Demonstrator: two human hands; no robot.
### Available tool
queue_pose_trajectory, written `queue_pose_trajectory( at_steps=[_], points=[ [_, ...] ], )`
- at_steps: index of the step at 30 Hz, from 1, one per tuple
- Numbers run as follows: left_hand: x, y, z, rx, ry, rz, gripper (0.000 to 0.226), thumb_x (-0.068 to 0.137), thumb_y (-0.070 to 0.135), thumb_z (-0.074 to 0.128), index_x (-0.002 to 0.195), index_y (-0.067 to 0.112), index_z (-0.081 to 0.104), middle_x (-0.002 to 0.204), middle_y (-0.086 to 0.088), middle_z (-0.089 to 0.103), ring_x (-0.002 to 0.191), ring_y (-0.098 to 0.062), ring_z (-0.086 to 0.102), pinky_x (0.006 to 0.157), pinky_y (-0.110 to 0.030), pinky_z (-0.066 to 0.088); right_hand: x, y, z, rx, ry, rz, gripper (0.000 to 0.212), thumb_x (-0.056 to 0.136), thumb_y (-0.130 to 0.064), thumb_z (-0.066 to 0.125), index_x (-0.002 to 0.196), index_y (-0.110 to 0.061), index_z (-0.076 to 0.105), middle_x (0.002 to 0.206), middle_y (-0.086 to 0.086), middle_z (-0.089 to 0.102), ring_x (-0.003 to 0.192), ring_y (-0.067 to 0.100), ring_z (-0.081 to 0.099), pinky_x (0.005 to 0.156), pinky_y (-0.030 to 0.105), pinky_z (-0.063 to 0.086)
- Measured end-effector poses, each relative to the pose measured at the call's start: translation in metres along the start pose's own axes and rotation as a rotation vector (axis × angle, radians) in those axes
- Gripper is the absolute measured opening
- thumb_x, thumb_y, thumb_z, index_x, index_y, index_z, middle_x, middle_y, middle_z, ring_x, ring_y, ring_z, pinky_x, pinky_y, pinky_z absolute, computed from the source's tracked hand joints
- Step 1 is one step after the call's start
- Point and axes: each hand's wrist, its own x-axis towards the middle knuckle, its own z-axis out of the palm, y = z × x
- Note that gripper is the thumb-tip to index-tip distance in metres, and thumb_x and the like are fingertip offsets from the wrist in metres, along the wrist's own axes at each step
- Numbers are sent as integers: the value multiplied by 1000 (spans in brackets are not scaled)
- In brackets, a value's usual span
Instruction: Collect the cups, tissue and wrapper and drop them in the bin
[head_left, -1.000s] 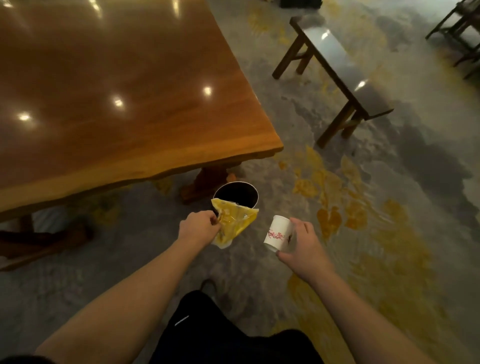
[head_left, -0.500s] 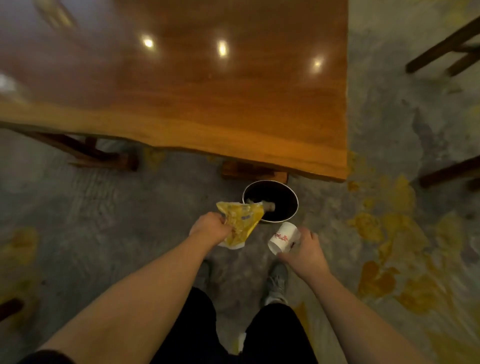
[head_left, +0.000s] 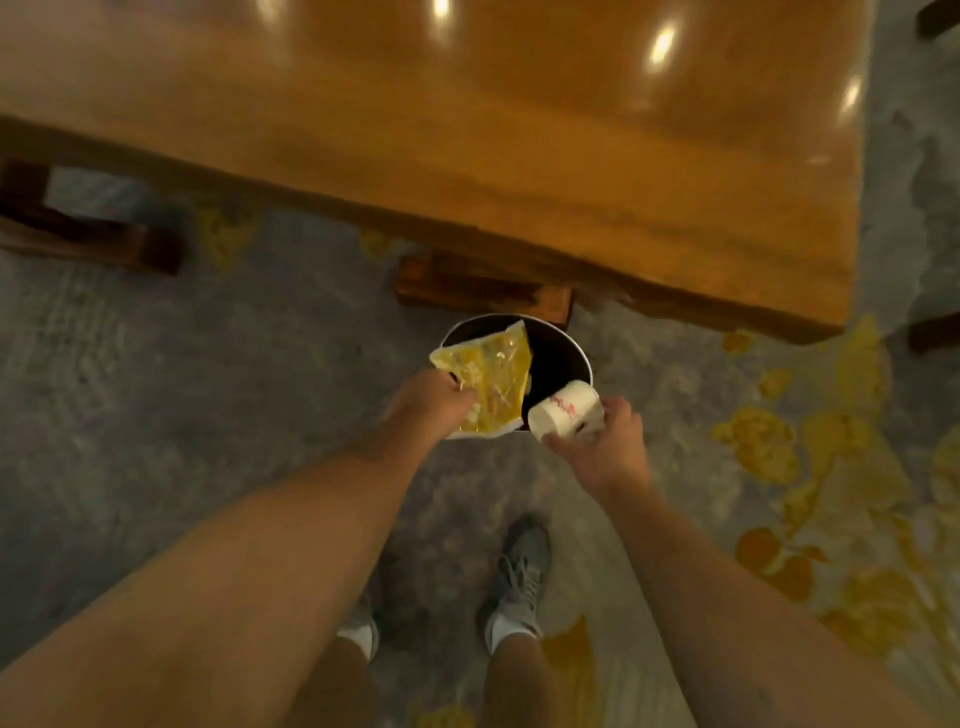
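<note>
The person is standing over the round, dark-mouthed bin (head_left: 563, 353) beside the glossy wooden tabletop (head_left: 519, 130), at the dropping step. The left hand (head_left: 426, 405) is pinching the crinkly yellow wrapper (head_left: 488, 384) above the opening; the right hand (head_left: 608, 441) is clasping a tipped white paper cup (head_left: 563, 415) over the near rim. Next, I'd judge, both grips need only loosen. The tissue isn't clearly showing.

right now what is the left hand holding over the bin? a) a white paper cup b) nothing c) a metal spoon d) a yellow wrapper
d: the left hand grips the yellow wrapper over the open bin, while the white cup is in the right hand.
</note>
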Motion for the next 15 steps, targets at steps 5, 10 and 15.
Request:
queue_pose_trajectory(
  at_steps=[5,10,15],
  points=[
    [41,7,21,38,2,50,55,83,64,57,82,10,71,93,-16,71,86,-35,67,69,-39,48,32,11,22,-4,24,6,93,59,-42,93,135,-16,47,128,6,47,108,24,58,89,42,54],
    [57,8,32,15,26,15,81,77,79,51,115,10,69,110,-13,70,101,-35,64,83,-43,52,48,19,33,33,17,22,96,57,-37,96,136,-12,47,131,8,51,111,25,59,90,40,53],
    [55,-11,29,-31,100,113,53,87,70,47,107,23,63,84,8,59,86,-21,61,64,-34,45,46,21,39,21,-25,47,97,64,-35,92,144,-21,40,142,3,45,118,24,57,86,36,55]
  ],
)
